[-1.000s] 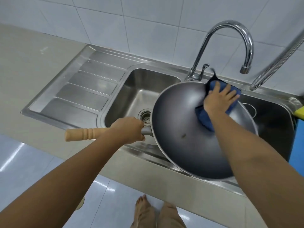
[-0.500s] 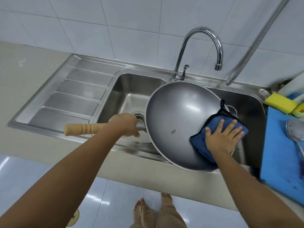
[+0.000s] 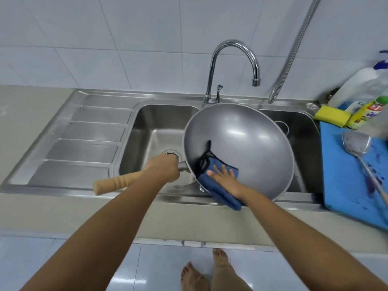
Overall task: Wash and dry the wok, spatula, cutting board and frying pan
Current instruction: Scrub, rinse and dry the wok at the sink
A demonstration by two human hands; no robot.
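Wok point(image 3: 247, 143) tilted over sink point(image 3: 151, 122), mid-dry. L grip point(image 3: 162, 169) wrapped round its handle; R grip point(image 3: 225, 179) spread flat, pressing blue cloth point(image 3: 216, 195) inside. Spatula point(image 3: 355, 142) lies on stained cutting board point(image 3: 346, 190) at right; both prob. left to do. Frying pan not seen.

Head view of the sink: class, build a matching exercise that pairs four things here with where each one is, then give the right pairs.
Things:
1 wok
2 blue cloth
3 spatula
4 yellow sponge

Places:
a on the blue cutting board
b beside the detergent bottle
c held by the left hand over the sink
d pressed onto the wok by the right hand

Pairs: 1-c, 2-d, 3-a, 4-b.
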